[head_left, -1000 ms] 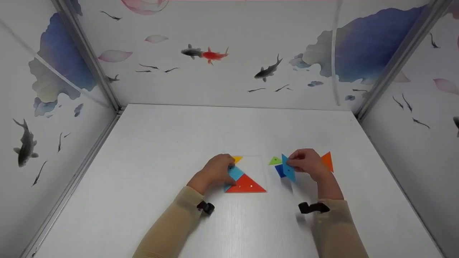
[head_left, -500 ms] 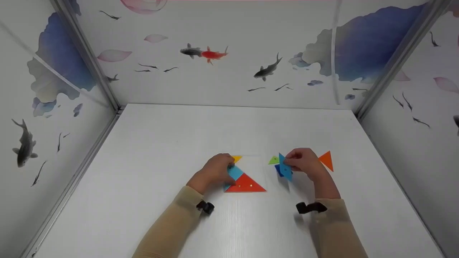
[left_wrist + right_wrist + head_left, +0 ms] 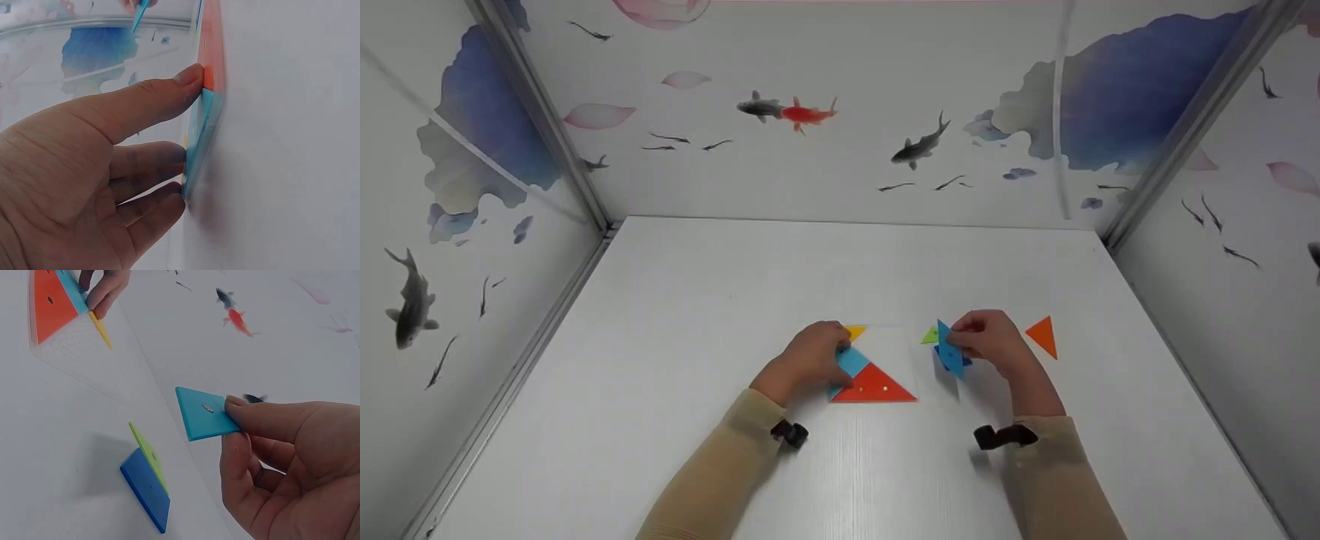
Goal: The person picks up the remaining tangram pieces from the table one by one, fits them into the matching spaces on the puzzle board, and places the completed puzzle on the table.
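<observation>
A clear square tray [image 3: 896,352] holds a red triangle [image 3: 877,385], a light blue tangram piece [image 3: 853,361] and a yellow triangle [image 3: 856,332]. My left hand [image 3: 814,356] rests at the tray's left side. In the left wrist view, its thumb [image 3: 169,98] presses where red meets blue, and its fingertips touch the pieces farther along. To the right, my right hand [image 3: 990,341] pinches another light blue tangram piece [image 3: 205,415] between thumb and finger, raised above the table. Below it lie a light green triangle [image 3: 149,458] and a dark blue piece [image 3: 143,486], partly hidden in the head view.
An orange triangle [image 3: 1044,337] lies right of my right hand. The white table [image 3: 720,300] is bounded by printed panels on the left, back and right. A black strap with a small device [image 3: 1006,436] sits on my right wrist, another [image 3: 790,433] on my left.
My right hand has moved a little to the left with the light blue piece, uncovering the orange triangle and covering more of the dark blue piece. My left hand stays put.
</observation>
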Action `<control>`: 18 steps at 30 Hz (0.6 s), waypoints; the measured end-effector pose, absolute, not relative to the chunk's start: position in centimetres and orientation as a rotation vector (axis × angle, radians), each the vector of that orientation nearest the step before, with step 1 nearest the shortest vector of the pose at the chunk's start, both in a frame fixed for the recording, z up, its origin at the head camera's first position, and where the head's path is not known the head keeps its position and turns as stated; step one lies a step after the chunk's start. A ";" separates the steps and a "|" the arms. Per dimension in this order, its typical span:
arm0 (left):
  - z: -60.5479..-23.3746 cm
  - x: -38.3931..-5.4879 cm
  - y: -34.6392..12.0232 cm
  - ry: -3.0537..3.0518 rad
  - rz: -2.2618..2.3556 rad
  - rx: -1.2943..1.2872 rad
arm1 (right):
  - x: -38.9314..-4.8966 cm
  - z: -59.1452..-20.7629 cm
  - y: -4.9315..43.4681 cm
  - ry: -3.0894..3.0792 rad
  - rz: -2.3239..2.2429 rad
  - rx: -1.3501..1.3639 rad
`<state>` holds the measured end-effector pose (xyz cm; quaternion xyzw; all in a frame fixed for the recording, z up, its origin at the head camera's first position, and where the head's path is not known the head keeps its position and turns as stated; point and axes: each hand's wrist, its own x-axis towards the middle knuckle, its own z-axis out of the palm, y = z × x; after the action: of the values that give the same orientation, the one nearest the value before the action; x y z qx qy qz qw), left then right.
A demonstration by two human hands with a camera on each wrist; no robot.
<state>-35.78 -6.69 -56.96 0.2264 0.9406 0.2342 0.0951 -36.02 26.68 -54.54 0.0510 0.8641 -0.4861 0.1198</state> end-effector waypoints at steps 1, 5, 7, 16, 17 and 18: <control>-57.0 -35.8 -6.7 2.788 0.692 0.668 | -36.0 -54.6 26.6 2.524 -1.424 0.151; -56.9 -35.7 -6.8 2.786 0.703 0.669 | -36.0 -54.8 26.3 2.522 -1.436 0.147; -56.8 -35.6 -6.8 2.786 0.723 0.687 | -36.0 -54.8 26.2 2.520 -1.447 0.149; -56.9 -35.6 -6.9 2.783 0.753 0.698 | -36.1 -54.9 25.6 2.511 -1.467 0.141; -56.9 -35.6 -6.9 2.784 0.748 0.696 | -36.1 -54.9 25.5 2.509 -1.467 0.148; -56.9 -35.6 -6.9 2.784 0.745 0.694 | -36.0 -54.9 25.5 2.508 -1.465 0.154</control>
<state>-35.61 -6.90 -56.95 0.2331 0.9355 0.2503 0.0888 -36.04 25.47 -54.89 0.0526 0.8565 -0.5001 0.1162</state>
